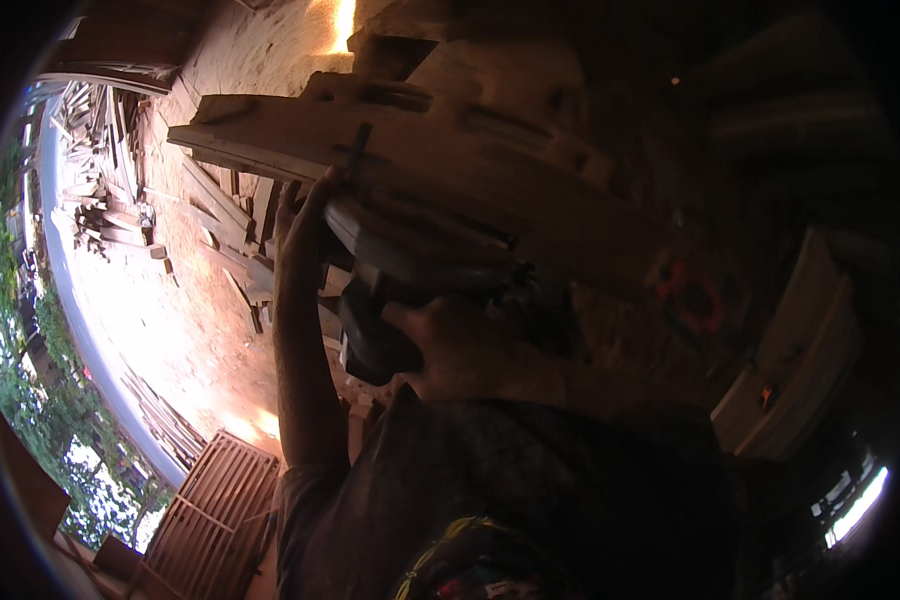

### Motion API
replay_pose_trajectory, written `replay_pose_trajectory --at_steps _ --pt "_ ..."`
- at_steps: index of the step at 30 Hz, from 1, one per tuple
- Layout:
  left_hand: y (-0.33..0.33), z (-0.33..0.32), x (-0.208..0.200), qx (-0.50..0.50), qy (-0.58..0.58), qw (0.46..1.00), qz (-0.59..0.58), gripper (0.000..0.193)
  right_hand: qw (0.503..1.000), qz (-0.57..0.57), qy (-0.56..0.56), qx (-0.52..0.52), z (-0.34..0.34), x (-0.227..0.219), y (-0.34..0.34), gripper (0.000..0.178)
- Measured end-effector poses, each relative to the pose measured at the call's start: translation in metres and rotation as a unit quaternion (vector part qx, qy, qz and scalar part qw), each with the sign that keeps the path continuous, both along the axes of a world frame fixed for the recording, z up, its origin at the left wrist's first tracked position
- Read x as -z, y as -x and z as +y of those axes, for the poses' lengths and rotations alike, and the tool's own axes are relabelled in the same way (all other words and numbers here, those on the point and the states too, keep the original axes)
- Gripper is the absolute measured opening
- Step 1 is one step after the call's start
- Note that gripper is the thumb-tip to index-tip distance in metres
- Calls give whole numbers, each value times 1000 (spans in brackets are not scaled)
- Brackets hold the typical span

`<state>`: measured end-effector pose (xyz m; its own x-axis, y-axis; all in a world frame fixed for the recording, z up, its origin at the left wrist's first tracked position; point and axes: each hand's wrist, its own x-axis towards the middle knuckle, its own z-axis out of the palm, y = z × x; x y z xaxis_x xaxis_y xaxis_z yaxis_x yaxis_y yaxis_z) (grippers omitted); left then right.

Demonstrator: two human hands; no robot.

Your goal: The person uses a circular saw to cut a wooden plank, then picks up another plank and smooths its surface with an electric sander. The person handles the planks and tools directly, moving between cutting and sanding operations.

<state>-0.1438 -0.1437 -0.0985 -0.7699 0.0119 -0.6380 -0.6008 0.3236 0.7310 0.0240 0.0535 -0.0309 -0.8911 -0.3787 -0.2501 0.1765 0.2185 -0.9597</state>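
Observation:
A dark handheld power tool (410, 245) lies against a long wooden board (450, 145), close in front of my body. My right hand (440, 330) comes in from the right and is closed round the tool's rear handle (375, 335). At the tool's front end, my left hand (313, 205) is bent by the board's near edge. Its thumb points to a thin dark bar (358, 150) lying on the board. Deep shade hides whether the left fingers grip the board or the tool. The tool's underside and exact kind are also hidden.
Offcuts (225, 205) litter the sandy ground beyond my left arm, with a larger wood pile (110, 190) farther left. A slatted wooden frame (215, 510) stands at the lower left. On the right are a pale board (790, 345) and a red object (692, 295) in shadow.

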Motion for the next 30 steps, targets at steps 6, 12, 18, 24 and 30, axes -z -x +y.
replay_pose_trajectory --at_steps 6,12,18,24,30 --pt "11 -8 -1 -2 15 1000 -8 120 1000 -5 -13 -11 -5 -4 13 43" --pt "21 -13 -5 -6 -8 1000 4 115 999 11 -34 6 -11 -8 24 50" --pt "29 -6 -22 11 -31 999 18 63 998 38 -11 48 -22 -7 35 41" --pt "45 -16 -20 -1 13 1000 8 51 998 49 15 46 -37 1 52 38" --pt "60 -27 -18 19 11 1000 13 56 996 70 -10 50 -46 2 66 41"
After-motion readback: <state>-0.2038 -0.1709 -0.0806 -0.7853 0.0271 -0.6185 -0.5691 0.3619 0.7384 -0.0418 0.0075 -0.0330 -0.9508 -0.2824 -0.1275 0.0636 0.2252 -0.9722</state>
